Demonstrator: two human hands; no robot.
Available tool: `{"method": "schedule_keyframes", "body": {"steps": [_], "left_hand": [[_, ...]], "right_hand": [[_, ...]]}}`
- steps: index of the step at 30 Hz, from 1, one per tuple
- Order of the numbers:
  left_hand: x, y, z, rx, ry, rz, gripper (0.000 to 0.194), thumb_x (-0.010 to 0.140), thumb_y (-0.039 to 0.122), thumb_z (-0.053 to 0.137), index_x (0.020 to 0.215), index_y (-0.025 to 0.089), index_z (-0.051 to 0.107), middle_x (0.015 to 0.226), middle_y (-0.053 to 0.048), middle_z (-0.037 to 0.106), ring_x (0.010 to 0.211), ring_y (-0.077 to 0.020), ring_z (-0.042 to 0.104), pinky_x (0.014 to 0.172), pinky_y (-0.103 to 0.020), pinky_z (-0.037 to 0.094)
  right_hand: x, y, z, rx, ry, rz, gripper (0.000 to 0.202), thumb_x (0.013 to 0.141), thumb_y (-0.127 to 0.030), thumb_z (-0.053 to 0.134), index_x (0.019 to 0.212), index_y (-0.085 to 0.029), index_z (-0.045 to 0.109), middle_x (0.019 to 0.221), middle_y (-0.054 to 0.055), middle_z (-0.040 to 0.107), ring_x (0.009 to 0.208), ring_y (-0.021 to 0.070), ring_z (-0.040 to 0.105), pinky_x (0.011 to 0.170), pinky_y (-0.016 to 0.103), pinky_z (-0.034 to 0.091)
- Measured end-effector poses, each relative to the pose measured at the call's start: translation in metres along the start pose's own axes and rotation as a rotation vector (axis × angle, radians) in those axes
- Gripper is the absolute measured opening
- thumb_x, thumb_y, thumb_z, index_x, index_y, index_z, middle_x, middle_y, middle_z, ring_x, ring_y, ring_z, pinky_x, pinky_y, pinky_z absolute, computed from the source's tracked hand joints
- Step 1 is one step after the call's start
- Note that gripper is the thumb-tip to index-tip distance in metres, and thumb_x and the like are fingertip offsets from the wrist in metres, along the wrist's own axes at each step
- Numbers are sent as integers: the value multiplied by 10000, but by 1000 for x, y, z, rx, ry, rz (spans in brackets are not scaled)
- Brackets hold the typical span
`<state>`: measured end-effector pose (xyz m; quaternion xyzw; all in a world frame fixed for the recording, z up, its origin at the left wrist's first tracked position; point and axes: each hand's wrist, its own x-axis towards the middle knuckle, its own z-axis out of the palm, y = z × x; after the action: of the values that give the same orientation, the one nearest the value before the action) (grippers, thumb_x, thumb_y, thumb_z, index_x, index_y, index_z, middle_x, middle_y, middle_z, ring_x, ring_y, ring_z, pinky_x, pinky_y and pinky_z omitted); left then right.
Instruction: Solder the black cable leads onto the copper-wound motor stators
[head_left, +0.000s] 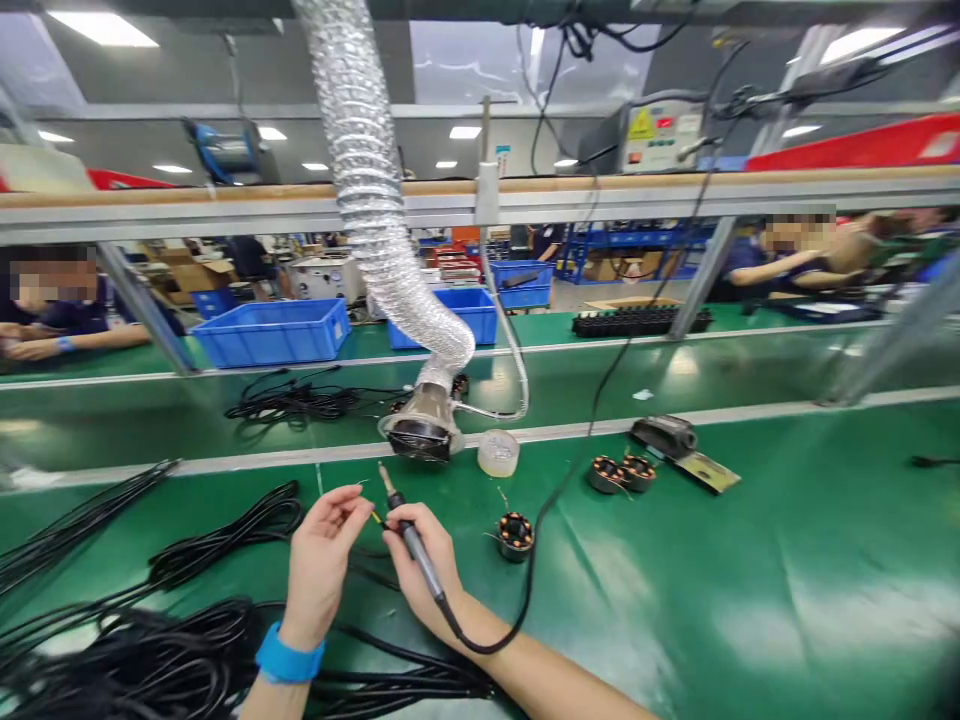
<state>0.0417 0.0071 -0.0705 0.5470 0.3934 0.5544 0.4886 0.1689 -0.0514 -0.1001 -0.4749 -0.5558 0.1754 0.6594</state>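
My right hand is closed around a soldering iron, its tip pointing up and away from me. To its left, my left hand pinches a thin wire between thumb and fingertips. That wire looks yellow near the left fingers and dark toward the right hand. Just beyond the hands hangs a fume extractor hood. A motor stator with copper windings and loose wire ends sits right of the iron. Black cables lie in bundles below and left of my hands.
A round translucent tub stands near the bench's back strip. Two more stators and a grey device lie to the right. The iron's cord crosses the green mat. Overhead hangs a silver duct. Blue bins and co-workers are behind.
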Motion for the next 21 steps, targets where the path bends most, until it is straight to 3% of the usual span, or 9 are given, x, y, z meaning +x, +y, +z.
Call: {"method": "schedule_keyframes", "body": {"steps": [4, 15, 21], "left_hand": [[2, 1, 2, -63, -44, 32, 496, 751, 359, 785, 1169, 165, 601, 832, -29, 690, 829, -163, 666, 841, -295, 530], [-3, 1, 10, -26, -175, 71, 377, 823, 323, 713, 1146, 174, 588, 836, -25, 673, 820, -154, 639, 827, -290, 503], [1, 0, 6, -219, 26, 1, 365, 762, 277, 770, 1057, 164, 586, 816, -6, 664, 806, -131, 636, 826, -273, 489]], "right_hand": [[2, 6, 2, 3, -28, 10, 168, 847, -151, 563, 989, -224, 614, 909, 19, 646, 811, 161, 622, 772, 267, 516], [-1, 13, 4, -9, -51, 50, 164, 862, -162, 586, 1010, -230, 596, 913, 5, 647, 789, 154, 625, 732, 251, 502], [3, 11, 4, -67, -52, -23, 112, 903, -204, 577, 1011, -225, 593, 911, 18, 643, 826, 163, 631, 785, 269, 507]]}}
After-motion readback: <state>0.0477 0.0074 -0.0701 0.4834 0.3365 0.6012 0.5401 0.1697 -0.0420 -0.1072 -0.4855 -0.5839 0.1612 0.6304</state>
